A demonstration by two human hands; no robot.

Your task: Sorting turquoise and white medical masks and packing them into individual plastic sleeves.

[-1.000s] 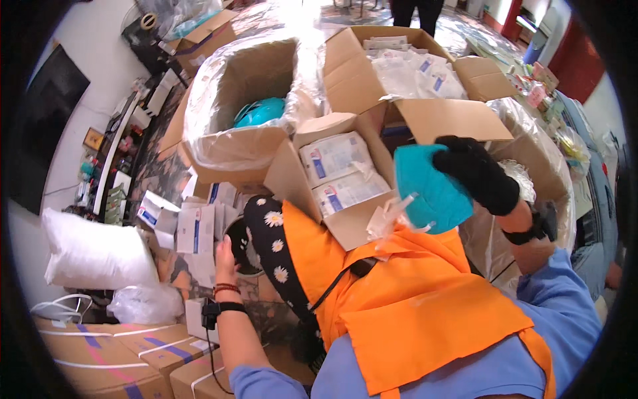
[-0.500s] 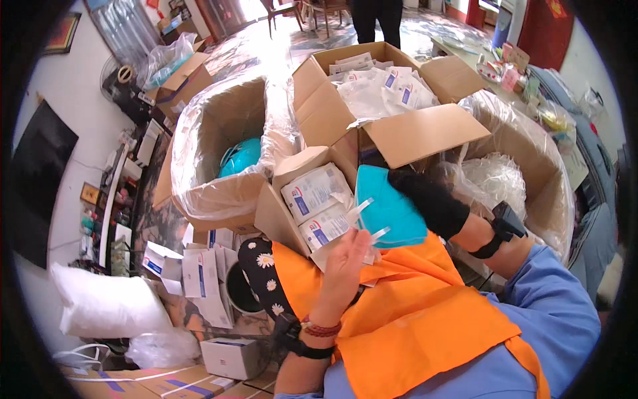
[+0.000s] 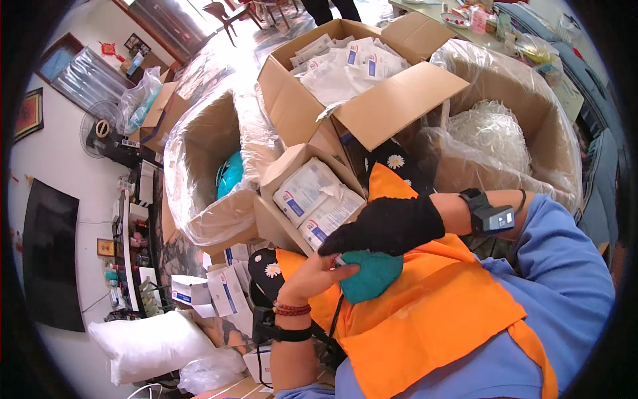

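A teal face mask (image 3: 372, 274) is held over my lap, in front of the orange apron (image 3: 432, 292). My left hand (image 3: 314, 274), bare, pinches its left edge near a small white strap end. Across the top edge lies my right hand (image 3: 392, 226) in a black glove, its fingers bent down by the left thumb and partly hidden. Just beyond the hands stands a small open carton (image 3: 266, 216) with white printed packets (image 3: 308, 191) in it. More teal pieces (image 3: 230, 174) lie in a plastic-lined box (image 3: 189, 206) to the left.
Behind is a large open carton (image 3: 399, 110) full of white packets. A lined box (image 3: 558, 166) with white strips (image 3: 492, 136) stands at right. Flattened small boxes (image 3: 226, 289) and a white pillow (image 3: 153, 342) lie at lower left. A person's legs (image 3: 330, 9) show at the far edge.
The teal mask has come down toward my lap and turned. My right gloved hand has moved left and down to meet the left hand. The head view has shifted.
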